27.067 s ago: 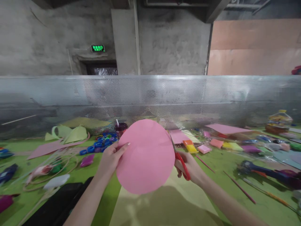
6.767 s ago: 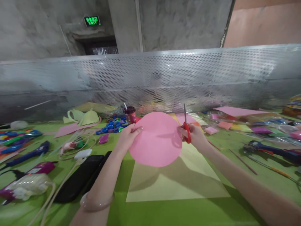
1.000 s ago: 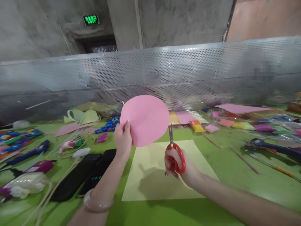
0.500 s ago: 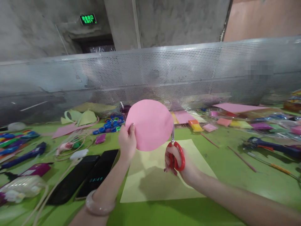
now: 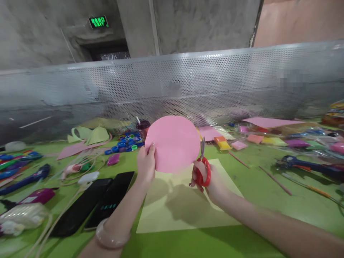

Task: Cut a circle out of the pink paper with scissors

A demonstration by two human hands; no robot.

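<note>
Though seemingly cut round bar touch-ups, pinched pink disc in left hand, gripped scissors in curled right hand.

Grey wall and exit sign beyond perforated metal partition

The left hand pinches the pink paper disc at its left edge, thumb on the near face, bare forearm slanting below. The right hand, fingers curled, grips just off the disc's lower right.
</note>
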